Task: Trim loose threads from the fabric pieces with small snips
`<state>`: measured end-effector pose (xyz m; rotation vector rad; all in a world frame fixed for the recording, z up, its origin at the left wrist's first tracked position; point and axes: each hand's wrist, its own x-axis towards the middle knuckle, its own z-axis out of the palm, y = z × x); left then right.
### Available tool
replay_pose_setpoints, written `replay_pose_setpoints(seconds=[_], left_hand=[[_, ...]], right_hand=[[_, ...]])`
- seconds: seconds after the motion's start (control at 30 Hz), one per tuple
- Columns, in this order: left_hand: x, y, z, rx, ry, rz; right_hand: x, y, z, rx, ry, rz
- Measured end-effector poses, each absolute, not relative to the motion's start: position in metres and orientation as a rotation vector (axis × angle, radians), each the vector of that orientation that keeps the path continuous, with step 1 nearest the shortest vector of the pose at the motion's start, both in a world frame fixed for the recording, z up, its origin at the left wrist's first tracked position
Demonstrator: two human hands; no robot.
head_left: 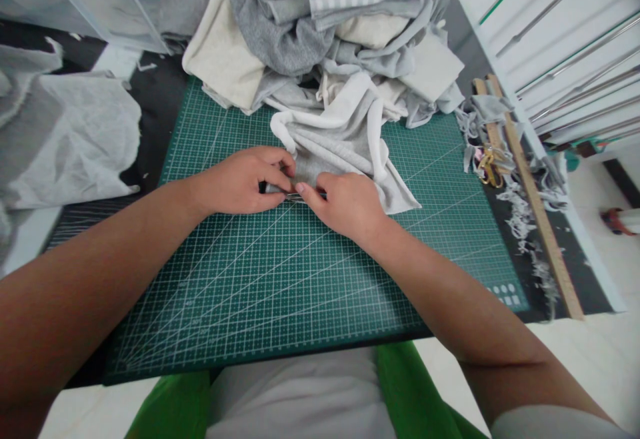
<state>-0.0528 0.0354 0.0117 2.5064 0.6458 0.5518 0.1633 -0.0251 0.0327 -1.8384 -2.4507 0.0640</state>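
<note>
A light grey piece of knit fabric [345,149] with curled white edges lies on the green cutting mat [280,279]. At its near edge my left hand [250,179] is closed, thumb and fingers pinching the cloth. My right hand [347,202] sits just beside it, with its thumb and fingers closed on the same edge. The two thumb tips almost touch. A thin, shiny line shows along the edge between the fingers; I cannot make out what it is.
A tall heap of grey and cream fabric [285,32] stands at the mat's back. Sheer pale cloth [80,135] lies at the left. On the right are gold-handled scissors [489,167], a wooden ruler [537,212] and scraps [523,215]. Metal rods [575,59] stand beyond the table edge.
</note>
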Motion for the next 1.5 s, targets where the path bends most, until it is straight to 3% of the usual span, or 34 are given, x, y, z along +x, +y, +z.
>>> replay_pose_setpoints(seconds=[1.5], left_hand=[[-0.0533, 0.0365, 0.0091, 2.506, 0.597, 0.607]], right_hand=[[0.1697, -0.0209, 0.0357, -1.848, -2.496, 0.094]])
